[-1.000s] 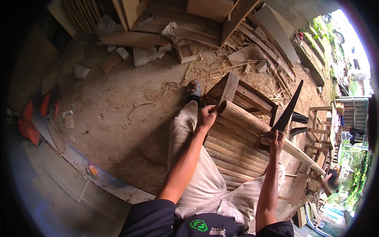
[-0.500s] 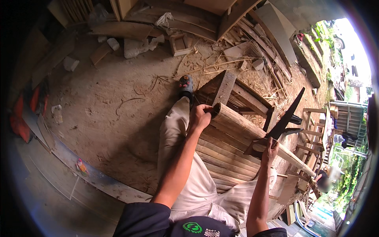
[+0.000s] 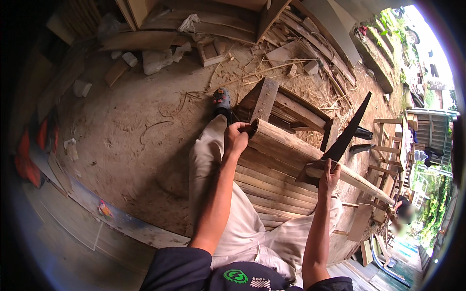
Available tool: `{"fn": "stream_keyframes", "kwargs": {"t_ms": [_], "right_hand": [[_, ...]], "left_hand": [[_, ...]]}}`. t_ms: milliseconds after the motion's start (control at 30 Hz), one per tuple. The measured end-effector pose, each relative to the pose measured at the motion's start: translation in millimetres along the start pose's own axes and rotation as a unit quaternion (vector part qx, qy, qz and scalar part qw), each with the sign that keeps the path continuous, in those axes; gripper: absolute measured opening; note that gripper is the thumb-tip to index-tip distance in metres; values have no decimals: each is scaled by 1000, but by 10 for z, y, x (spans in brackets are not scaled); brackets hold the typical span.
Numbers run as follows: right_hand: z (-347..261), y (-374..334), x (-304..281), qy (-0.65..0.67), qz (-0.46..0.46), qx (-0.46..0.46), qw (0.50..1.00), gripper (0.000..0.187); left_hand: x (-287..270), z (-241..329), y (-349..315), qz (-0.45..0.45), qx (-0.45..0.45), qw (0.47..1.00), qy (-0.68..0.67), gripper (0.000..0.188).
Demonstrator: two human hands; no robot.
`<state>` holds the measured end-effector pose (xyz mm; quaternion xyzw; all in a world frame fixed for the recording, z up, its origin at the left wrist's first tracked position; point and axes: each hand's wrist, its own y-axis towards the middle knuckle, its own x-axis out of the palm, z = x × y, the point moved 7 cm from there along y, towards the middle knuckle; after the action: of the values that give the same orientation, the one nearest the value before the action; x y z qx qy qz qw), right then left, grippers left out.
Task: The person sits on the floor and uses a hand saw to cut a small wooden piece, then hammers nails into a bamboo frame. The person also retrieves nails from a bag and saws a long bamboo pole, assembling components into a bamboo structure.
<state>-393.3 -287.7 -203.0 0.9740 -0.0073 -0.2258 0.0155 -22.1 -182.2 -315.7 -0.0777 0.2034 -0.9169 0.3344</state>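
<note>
A thick bamboo pole (image 3: 291,143) with a dark, hollow-looking end lies slantwise over a slatted wooden bench (image 3: 276,194). At its near-left end, my left hand (image 3: 236,139) is closed with the fingers on the rim. My right hand (image 3: 329,176) is closed round the wooden handle of a handsaw (image 3: 346,130), over the middle of the pole. The saw's dark toothed blade points up and to the right, away from me. The blade stands beyond the pole; whether it touches the pole I cannot tell.
A wooden frame (image 3: 301,109) stands just past the pole. Scrap planks and shavings (image 3: 301,58) litter the ground behind it. My shod foot (image 3: 221,98) rests on the dirt floor. Another person (image 3: 403,208) is at the far right, near wooden racks (image 3: 388,145).
The view has shifted a little, so the pole and frame sit higher and further left. Both hands keep their holds. The saw blade stands slightly steeper.
</note>
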Motion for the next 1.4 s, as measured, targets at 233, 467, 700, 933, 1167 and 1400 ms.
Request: {"fn": "stream_keyframes", "kwargs": {"t_ms": [233, 467, 700, 933, 1167, 1400], "right_hand": [[28, -5, -24, -17, 22, 8, 1000, 24], [-75, 49, 49, 32, 16, -13, 999, 25], [-83, 95, 47, 11, 15, 0, 1000, 25], [-1, 64, -1, -11, 16, 9, 1000, 28], [-79, 76, -12, -93, 28, 0, 995, 37], [-230, -33, -248, -34, 56, 15, 998, 34]], "left_hand": [[-20, -50, 45, -5, 8, 1000, -21, 17], [-153, -185, 123, 2, -31, 986, -163, 31], [-68, 173, -167, 53, 94, 989, 98, 26], [-98, 299, -168, 36, 118, 986, 110, 26], [-100, 269, -177, 36, 193, 975, 108, 34], [-102, -4, 2, -13, 131, 975, 178, 64]]}}
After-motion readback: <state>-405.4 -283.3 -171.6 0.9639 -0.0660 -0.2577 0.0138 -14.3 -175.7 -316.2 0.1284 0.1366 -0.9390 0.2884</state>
